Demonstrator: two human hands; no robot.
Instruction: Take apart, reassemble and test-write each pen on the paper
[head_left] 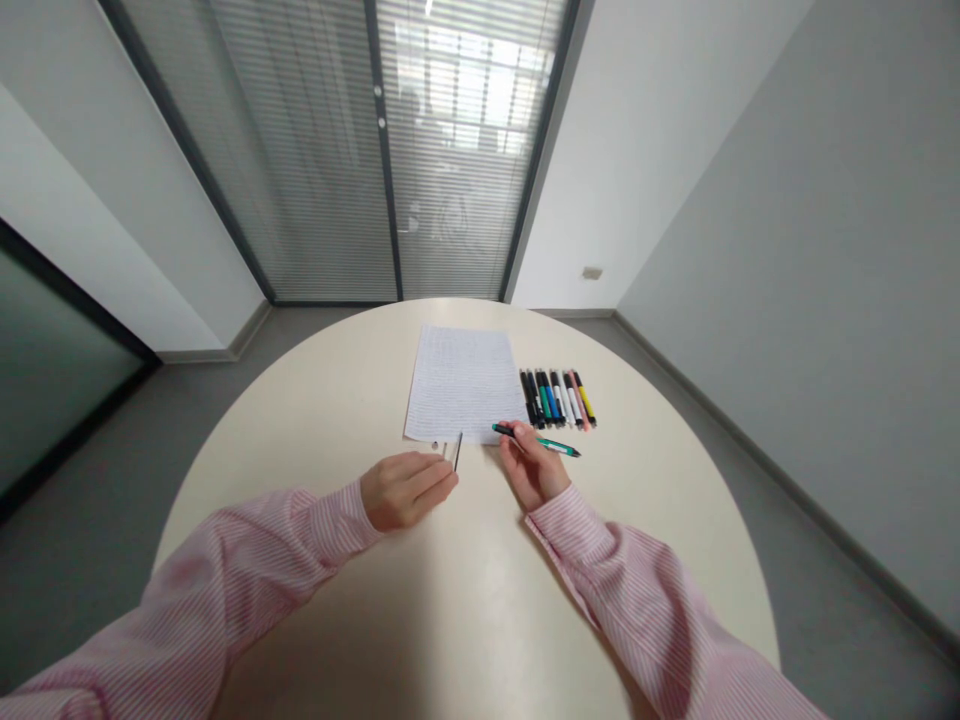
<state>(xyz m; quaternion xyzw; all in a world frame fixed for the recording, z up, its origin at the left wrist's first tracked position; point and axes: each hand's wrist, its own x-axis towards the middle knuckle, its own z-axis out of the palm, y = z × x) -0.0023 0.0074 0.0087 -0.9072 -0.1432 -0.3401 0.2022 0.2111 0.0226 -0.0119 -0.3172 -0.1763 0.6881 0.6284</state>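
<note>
My left hand (409, 490) is closed, its fingertips around a thin dark rod (458, 450) that looks like a pen refill and points up toward the paper. Just beyond those fingers, a tiny dark piece (435, 445) and a thin pale piece (445, 450) lie by the sheet's near edge, too small to identify. My right hand (531, 468) grips a green and black pen (561, 447) between thumb and fingers, the pen lying roughly crosswise. Ahead of both hands is a sheet of paper (465, 385) covered in lines of writing or print.
Beside the paper's right edge, several pens and markers (556, 398) lie side by side in a row, black, green, blue, white, pink and yellow. All this rests on a round cream table (315, 420). Behind it stands a glass partition with blinds (322, 200); a grey wall (810, 260) is at right.
</note>
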